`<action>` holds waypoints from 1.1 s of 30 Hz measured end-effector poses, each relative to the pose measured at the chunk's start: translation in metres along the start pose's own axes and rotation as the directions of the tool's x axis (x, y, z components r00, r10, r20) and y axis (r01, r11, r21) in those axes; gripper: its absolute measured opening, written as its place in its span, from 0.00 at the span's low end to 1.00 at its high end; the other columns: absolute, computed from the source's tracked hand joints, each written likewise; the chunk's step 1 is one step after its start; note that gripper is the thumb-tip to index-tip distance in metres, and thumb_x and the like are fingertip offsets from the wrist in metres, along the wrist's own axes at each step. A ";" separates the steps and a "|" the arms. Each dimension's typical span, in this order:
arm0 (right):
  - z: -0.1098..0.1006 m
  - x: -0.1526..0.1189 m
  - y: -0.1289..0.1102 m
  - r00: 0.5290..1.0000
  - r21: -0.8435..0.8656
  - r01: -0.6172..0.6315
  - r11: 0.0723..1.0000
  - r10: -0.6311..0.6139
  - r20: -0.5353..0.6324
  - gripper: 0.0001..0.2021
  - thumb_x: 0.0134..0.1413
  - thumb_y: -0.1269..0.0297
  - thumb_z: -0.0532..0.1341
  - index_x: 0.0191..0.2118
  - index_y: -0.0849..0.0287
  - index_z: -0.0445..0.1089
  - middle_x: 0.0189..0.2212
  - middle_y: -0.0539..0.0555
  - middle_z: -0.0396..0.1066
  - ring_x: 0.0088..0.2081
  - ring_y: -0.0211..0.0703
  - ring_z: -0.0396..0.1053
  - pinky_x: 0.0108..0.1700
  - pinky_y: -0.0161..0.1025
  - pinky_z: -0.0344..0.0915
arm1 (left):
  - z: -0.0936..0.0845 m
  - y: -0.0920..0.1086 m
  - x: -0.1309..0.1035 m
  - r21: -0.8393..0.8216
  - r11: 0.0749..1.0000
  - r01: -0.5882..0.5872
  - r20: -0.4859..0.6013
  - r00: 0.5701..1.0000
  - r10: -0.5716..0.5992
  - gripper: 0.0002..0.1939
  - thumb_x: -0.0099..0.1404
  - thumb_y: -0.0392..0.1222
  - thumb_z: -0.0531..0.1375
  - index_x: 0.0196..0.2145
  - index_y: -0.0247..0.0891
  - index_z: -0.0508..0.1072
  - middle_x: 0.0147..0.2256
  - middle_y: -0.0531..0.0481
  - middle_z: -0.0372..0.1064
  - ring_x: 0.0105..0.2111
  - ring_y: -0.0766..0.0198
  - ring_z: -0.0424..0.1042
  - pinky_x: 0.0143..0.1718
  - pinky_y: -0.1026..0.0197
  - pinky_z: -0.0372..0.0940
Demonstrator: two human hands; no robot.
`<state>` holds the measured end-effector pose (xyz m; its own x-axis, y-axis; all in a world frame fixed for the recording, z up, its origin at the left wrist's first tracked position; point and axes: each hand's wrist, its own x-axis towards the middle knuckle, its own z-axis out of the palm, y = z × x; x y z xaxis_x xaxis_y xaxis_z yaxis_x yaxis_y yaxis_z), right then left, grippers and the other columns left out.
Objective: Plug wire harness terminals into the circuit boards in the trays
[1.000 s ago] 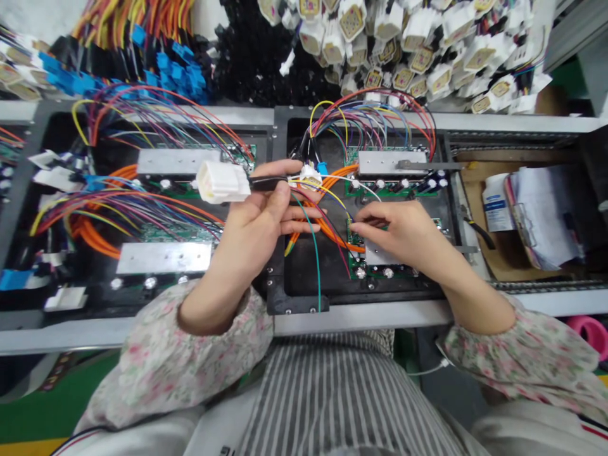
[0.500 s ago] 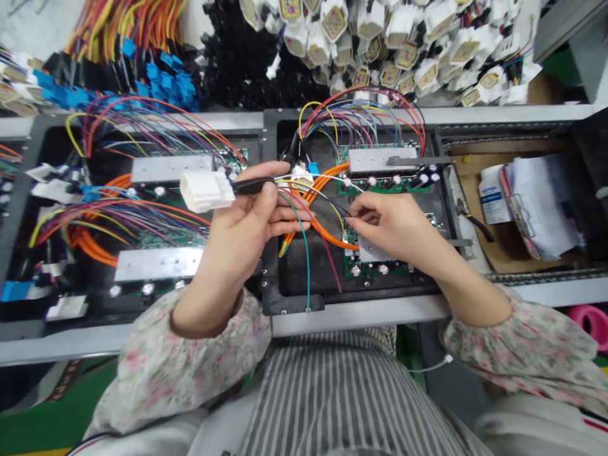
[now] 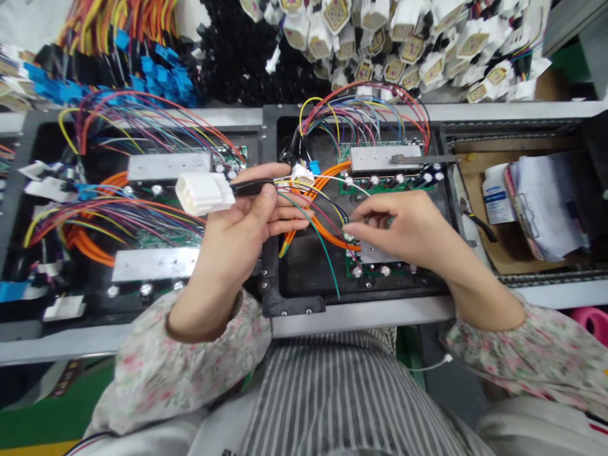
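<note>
My left hand [image 3: 251,218] grips the black-sleeved part of a wire harness, thumb on top and the other fingers stretched out beneath. The harness's white connector [image 3: 205,193] sticks out to the left of that hand. From the sleeve, thin loose wires fan to the right; a green wire [image 3: 325,246] hangs over the black tray. My right hand [image 3: 399,221] pinches the ends of several of these wires, dark and yellow ones among them, over the lower circuit board [image 3: 352,261]. Its fingertips hide the exact ends. Orange wires [image 3: 323,228] run underneath to the boards.
In the left black tray [image 3: 256,266] lie more wired boards. Behind stand bundles with blue connectors [image 3: 161,73], a black heap [image 3: 237,57] and many white connectors [image 3: 408,47]. At right, a cardboard-lined bay holds a white bottle [image 3: 496,193], papers [image 3: 546,202] and pliers [image 3: 477,218].
My right hand has shifted slightly and still pinches wires. The green wire's free end has swung to the right, and the red wire's end has moved toward the board. My left hand keeps its grip.
</note>
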<state>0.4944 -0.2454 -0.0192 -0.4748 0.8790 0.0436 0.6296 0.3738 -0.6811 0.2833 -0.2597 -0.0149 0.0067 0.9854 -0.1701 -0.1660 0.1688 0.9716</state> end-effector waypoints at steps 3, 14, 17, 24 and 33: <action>0.000 -0.002 -0.002 0.998 0.022 0.053 0.998 -0.054 0.036 0.05 0.53 0.68 0.62 0.28 0.60 0.73 0.23 0.49 0.72 0.24 0.33 0.66 0.28 0.33 0.57 | 0.000 -0.001 -0.001 0.023 1.000 -0.001 -0.017 1.000 0.002 0.09 0.67 0.43 0.57 0.43 0.39 0.70 0.32 0.49 0.76 0.31 0.63 0.78 0.35 0.60 0.75; 0.008 0.003 0.004 1.000 -0.036 -0.014 0.999 0.014 -0.011 0.04 0.52 0.73 0.61 0.28 0.60 0.67 0.23 0.49 0.72 0.27 0.37 0.70 0.31 0.33 0.59 | -0.005 -0.005 -0.003 0.076 0.996 -0.049 0.021 0.999 0.048 0.13 0.65 0.47 0.61 0.45 0.39 0.72 0.30 0.50 0.76 0.29 0.64 0.78 0.34 0.63 0.76; 0.008 0.003 0.005 1.000 -0.055 -0.002 0.999 0.002 0.008 0.04 0.52 0.72 0.61 0.28 0.60 0.67 0.24 0.49 0.72 0.28 0.37 0.70 0.31 0.34 0.58 | -0.005 -0.004 -0.004 0.069 0.997 -0.043 0.020 0.999 0.042 0.12 0.65 0.46 0.60 0.45 0.39 0.72 0.29 0.50 0.76 0.30 0.63 0.79 0.34 0.62 0.76; 0.008 0.003 0.005 0.998 -0.116 0.023 0.993 -0.017 0.053 0.06 0.53 0.69 0.63 0.26 0.59 0.68 0.23 0.49 0.71 0.26 0.36 0.67 0.30 0.33 0.55 | -0.003 -0.004 -0.005 0.081 0.997 -0.009 -0.001 1.000 0.009 0.14 0.66 0.47 0.59 0.45 0.38 0.69 0.29 0.49 0.76 0.31 0.60 0.79 0.37 0.58 0.75; 0.001 -0.004 -0.008 0.997 0.015 0.051 0.999 -0.052 0.055 0.06 0.53 0.71 0.61 0.26 0.59 0.70 0.20 0.47 0.69 0.23 0.33 0.64 0.28 0.33 0.56 | -0.007 0.001 -0.014 0.674 0.714 -0.190 0.025 0.972 0.236 0.10 0.68 0.46 0.52 0.44 0.45 0.69 0.40 0.45 0.74 0.41 0.53 0.74 0.43 0.45 0.69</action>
<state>0.4905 -0.2521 -0.0148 -0.5402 0.8407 0.0383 0.5953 0.4139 -0.6887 0.2759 -0.2736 -0.0130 -0.0081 0.9977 0.0679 0.5447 -0.0525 0.8370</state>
